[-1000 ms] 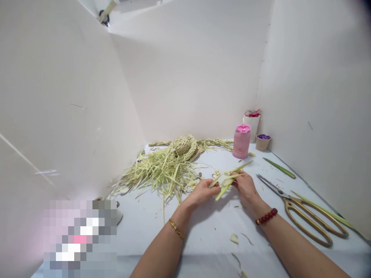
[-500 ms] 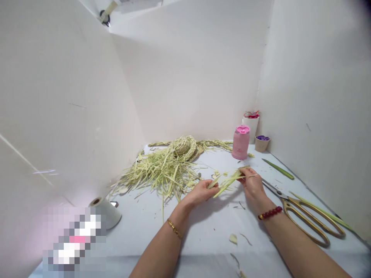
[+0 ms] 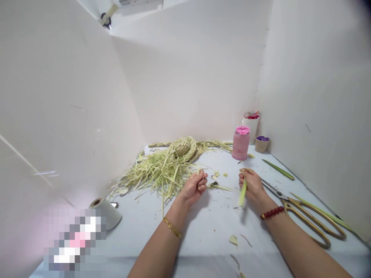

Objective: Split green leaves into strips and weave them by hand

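My right hand (image 3: 251, 184), right of centre, is closed on a pale green leaf strip (image 3: 242, 193) that hangs down from its fingers. My left hand (image 3: 195, 187) is raised at the near right edge of a loose pile of green strips (image 3: 162, 172). Its fingers are curled together around something small and pale that I cannot make out. Behind the pile lies a coiled straw braid (image 3: 184, 146). Small leaf scraps (image 3: 216, 177) lie on the table between the two hands, which are apart.
Large gold-handled scissors (image 3: 307, 216) lie beside my right forearm. A pink bottle (image 3: 241, 143), a white cup (image 3: 251, 125) and a small tub (image 3: 262, 144) stand at the back right. A white cone (image 3: 107, 214) is on the left. Green leaves (image 3: 278, 169) lie along the right edge.
My hands have moved apart, my left one up and left. The strips that stretched between them are gone from there; one strip now hangs from my right hand.
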A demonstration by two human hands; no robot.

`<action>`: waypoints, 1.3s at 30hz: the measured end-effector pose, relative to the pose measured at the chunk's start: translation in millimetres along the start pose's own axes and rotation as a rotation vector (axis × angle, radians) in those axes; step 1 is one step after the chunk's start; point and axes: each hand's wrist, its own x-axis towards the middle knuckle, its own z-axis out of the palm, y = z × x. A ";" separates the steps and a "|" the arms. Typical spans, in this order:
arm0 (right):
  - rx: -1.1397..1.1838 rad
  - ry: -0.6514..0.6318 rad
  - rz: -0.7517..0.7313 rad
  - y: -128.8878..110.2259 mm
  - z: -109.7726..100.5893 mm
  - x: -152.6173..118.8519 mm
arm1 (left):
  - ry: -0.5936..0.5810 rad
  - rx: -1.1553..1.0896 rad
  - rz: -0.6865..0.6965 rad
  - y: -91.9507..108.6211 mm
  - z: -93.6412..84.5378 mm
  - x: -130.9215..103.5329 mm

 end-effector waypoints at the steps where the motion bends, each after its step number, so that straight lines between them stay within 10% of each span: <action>1: -0.032 0.039 -0.011 -1.5 -3.6 3.1 | 0.014 -0.073 0.012 2.6 -1.9 0.5; 10: -0.761 0.308 -0.576 -18.4 -29.9 16.2 | 0.074 0.119 -0.008 -6.2 -0.5 2.0; 13: -0.747 0.111 -0.683 -15.9 -9.9 -5.8 | 0.066 0.287 -0.036 -13.1 4.6 -0.2; 17: -0.518 -0.559 -0.402 -9.1 21.1 -45.9 | -0.062 0.387 -0.157 -19.2 9.9 -2.7; 19: -0.378 -0.643 -0.257 -5.7 29.4 -57.8 | -0.077 0.421 -0.197 -21.5 11.9 -3.1; 28: -0.011 -0.670 0.073 -4.6 26.2 -54.1 | -0.122 0.508 -0.380 -33.3 18.1 -4.5; 39: -0.029 -0.456 0.017 -5.5 22.9 -39.4 | 0.052 0.643 -0.041 -37.0 10.8 2.5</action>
